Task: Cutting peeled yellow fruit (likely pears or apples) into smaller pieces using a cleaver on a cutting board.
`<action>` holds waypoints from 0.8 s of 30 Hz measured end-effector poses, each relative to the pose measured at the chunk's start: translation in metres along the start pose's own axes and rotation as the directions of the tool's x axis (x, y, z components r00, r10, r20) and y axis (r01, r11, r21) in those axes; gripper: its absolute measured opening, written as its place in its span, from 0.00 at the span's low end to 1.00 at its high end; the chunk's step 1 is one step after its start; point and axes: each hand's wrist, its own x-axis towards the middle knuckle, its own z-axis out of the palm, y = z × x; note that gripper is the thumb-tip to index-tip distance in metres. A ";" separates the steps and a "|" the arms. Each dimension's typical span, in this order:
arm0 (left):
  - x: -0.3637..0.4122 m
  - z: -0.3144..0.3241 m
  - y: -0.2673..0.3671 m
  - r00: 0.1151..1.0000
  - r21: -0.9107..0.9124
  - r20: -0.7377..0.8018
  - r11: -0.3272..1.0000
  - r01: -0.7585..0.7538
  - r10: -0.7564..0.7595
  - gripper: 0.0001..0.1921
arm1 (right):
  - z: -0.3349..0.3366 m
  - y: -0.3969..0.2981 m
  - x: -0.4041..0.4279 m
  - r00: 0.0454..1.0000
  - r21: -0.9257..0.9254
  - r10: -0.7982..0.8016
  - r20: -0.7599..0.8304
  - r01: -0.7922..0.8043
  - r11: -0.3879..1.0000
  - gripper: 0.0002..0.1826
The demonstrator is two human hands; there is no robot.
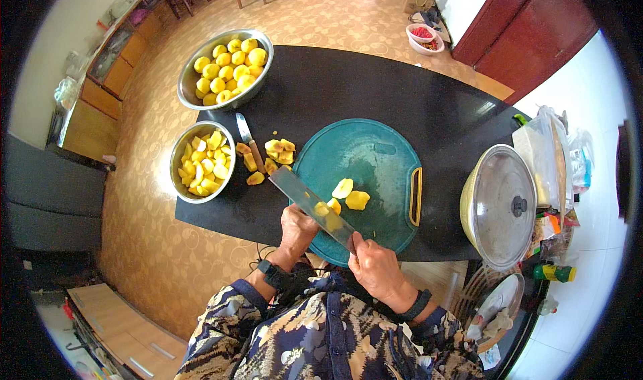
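My right hand (376,269) grips a broad-bladed cleaver (309,199), its blade slanting up to the left over a round green cutting board (356,144). Close behind the blade, at the board's near left edge, is my left hand (297,229); the blade hides part of its fingers, so any hold cannot be told. Cut yellow fruit pieces (357,200) lie on the board, and others show against the blade. Left of the board, a small knife (249,141) with a wooden handle lies among cored yellow chunks (281,151).
A steel bowl of cut pieces (233,169) stands at the left, with a larger steel bowl of whole peeled yellow fruit (266,73) beyond it. At the right are a lidded pot (502,204) and plastic containers (547,154) on the dark countertop (341,78).
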 end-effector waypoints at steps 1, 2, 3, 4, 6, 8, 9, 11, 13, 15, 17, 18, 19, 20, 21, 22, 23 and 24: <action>-0.001 0.001 0.004 0.999 -0.040 0.005 0.998 0.053 -0.053 0.13 | 0.000 0.000 -0.001 1.000 0.002 0.015 0.012 -0.015 1.000 0.21; -0.001 0.001 0.005 0.994 -0.080 0.012 0.991 0.105 -0.104 0.12 | 0.000 0.000 -0.001 0.999 0.004 0.030 0.023 -0.030 1.000 0.22; -0.001 0.001 0.004 0.994 -0.080 0.011 0.991 0.106 -0.105 0.12 | 0.000 0.000 0.000 0.999 0.004 0.028 0.024 -0.028 1.000 0.22; -0.001 0.001 0.002 0.994 -0.082 0.017 0.991 0.109 -0.108 0.12 | -0.001 -0.001 0.001 0.998 0.010 0.040 0.044 -0.040 0.999 0.21; -0.002 0.002 -0.002 0.994 -0.085 0.022 0.990 0.112 -0.111 0.12 | -0.002 -0.003 0.003 0.997 0.015 0.050 0.065 -0.051 0.999 0.21; -0.002 0.004 -0.005 0.992 -0.183 0.008 0.975 0.122 -0.123 0.12 | -0.003 -0.006 0.004 0.994 0.057 0.096 0.050 -0.098 0.994 0.13; -0.002 0.005 -0.004 0.993 -0.185 0.007 0.975 0.121 -0.122 0.12 | -0.002 -0.006 0.004 0.994 0.055 0.095 0.049 -0.098 0.994 0.13; -0.003 0.004 0.000 0.988 -0.173 0.032 0.972 0.157 -0.154 0.13 | 0.003 -0.003 0.005 0.999 0.064 0.052 0.008 -0.053 0.997 0.11; -0.006 0.008 0.004 0.989 -0.259 0.038 0.954 0.148 -0.144 0.14 | 0.006 0.003 0.008 0.998 0.074 0.056 0.012 -0.056 0.996 0.10; -0.009 0.010 0.002 0.990 -0.343 0.041 0.928 0.142 -0.136 0.14 | 0.004 0.007 0.008 0.998 0.086 0.057 0.019 -0.059 0.995 0.09; -0.008 0.012 -0.006 0.991 -0.198 0.012 0.971 0.136 -0.136 0.15 | -0.001 0.010 0.007 0.996 0.157 0.056 0.066 -0.066 0.985 0.08; -0.007 0.011 -0.004 0.992 -0.178 -0.002 0.976 0.124 -0.126 0.15 | -0.004 0.012 0.005 0.994 0.191 0.057 0.092 -0.074 0.979 0.08; -0.008 0.010 -0.002 0.991 -0.180 -0.003 0.975 0.128 -0.131 0.15 | -0.009 0.012 0.004 0.994 0.191 0.057 0.097 -0.075 0.979 0.08; -0.008 0.008 0.001 0.990 -0.154 0.008 0.978 0.141 -0.141 0.15 | -0.015 0.011 0.001 0.994 0.209 0.055 0.091 -0.073 0.975 0.08; -0.009 0.007 0.006 0.988 -0.127 0.021 0.980 0.152 -0.151 0.14 | -0.018 0.012 0.000 0.995 0.228 0.056 0.083 -0.073 0.971 0.08; -0.009 0.006 0.011 0.988 -0.127 0.022 0.980 0.156 -0.155 0.14 | -0.016 0.015 -0.001 0.992 0.252 0.089 0.089 -0.109 0.961 0.11; -0.009 0.005 0.015 0.984 -0.110 0.032 0.978 0.179 -0.176 0.14 | -0.017 0.015 0.000 0.992 0.253 0.091 0.093 -0.112 0.961 0.11; -0.009 0.004 0.017 0.980 -0.095 0.041 0.975 0.200 -0.197 0.14 | -0.018 0.015 0.002 0.992 0.266 0.081 0.094 -0.104 0.958 0.09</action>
